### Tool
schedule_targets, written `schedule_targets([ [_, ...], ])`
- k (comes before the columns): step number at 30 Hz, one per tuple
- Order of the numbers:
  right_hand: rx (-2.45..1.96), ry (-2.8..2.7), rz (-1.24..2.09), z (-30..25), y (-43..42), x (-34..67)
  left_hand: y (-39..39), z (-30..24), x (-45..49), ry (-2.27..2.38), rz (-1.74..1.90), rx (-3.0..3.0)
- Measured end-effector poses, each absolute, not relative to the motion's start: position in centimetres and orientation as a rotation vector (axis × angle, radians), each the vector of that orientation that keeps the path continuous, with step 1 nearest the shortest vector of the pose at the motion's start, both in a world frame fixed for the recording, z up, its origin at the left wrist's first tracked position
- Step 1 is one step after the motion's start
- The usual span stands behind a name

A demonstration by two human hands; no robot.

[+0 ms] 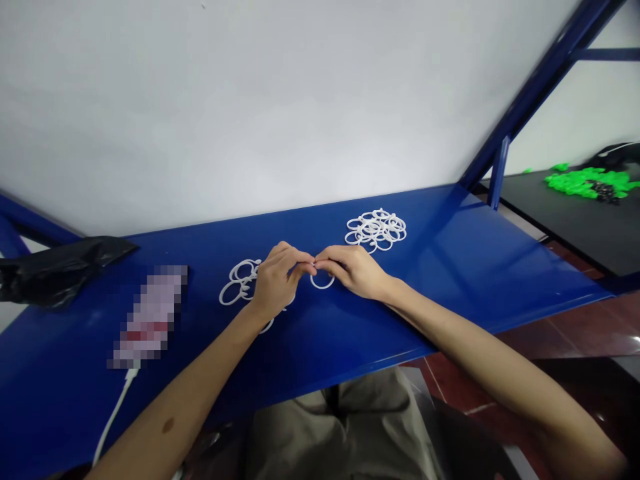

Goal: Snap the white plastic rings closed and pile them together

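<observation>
The left grip [276,279] and the right grip [361,270] met tip to tip, each with thumb and forefinger closed on the upper edge of one white ring [323,288]. The ring hung between them, its lower arc exposed at six o'clock and its pinched stretch, near eleven o'clock on the rim, hidden by the fingertips; whether the rim was parted or joined there could not be told. Judged from this posture, fine handling at the rim called for light, even pressure from both sides, with the fingertips opposed in one line, so that the thin loop neither twisted nor sprang free. Resting the right forearm near the surface edge would have steadied the pinch, and a slight roll of the fingertips outward would have opened the covered stretch to view. With the clock centred on the ring and twelve pointing away from the person, a heap of white rings [375,231] lay near one to two o'clock, just beyond the right grip. A looser cluster of white rings [245,289] lay at nine o'clock, partly covered by the left grip, which needed care to avoid dragging them. All rested on the blue surface [340,347]. Farther out, a blurred flat item [153,313] with a white cable [114,417] lay toward eight o'clock, a black plastic bag [70,267] at nine, and green pieces [580,181] on a separate dark table [545,217] at two.
</observation>
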State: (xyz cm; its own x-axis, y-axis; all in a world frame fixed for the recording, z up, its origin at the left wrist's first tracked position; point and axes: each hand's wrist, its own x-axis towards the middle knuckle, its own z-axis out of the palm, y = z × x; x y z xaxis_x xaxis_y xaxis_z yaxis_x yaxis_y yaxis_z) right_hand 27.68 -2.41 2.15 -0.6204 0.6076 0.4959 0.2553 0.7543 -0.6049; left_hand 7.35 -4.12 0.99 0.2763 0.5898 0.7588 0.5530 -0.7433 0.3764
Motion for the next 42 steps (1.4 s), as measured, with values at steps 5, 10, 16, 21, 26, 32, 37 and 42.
schedule_targets([
  [5,-0.703,-2.181,0.703,2.2,-2.6,27.1,-3.8,1.4,7.4,1.059,1.598,2.619],
  [10,-0.596,-2.254,0.564,2.1,-2.9,27.7,-4.3,1.5,7.6,1.078,1.520,2.616],
  [16,-0.650,-2.326,0.423,2.0,-2.6,27.6,-3.8,1.0,7.3,1.290,1.227,2.622],
  [21,-0.976,-2.338,0.171,2.1,-0.1,29.9,-3.8,2.1,6.2,1.709,0.726,2.622],
  [26,-1.495,-2.082,-0.151,2.7,2.6,34.8,-4.5,3.8,4.5,1.867,0.186,2.490],
  [32,-1.776,-1.973,-0.174,3.2,3.0,36.7,-4.3,3.9,3.1,1.753,-0.047,2.550],
  [37,-1.815,-1.885,-0.050,2.9,3.4,36.6,-3.9,3.3,2.7,1.711,-0.010,2.583],
  [42,-1.814,-1.816,0.051,2.5,3.9,36.7,-3.5,2.8,2.5,1.757,0.073,2.631],
])
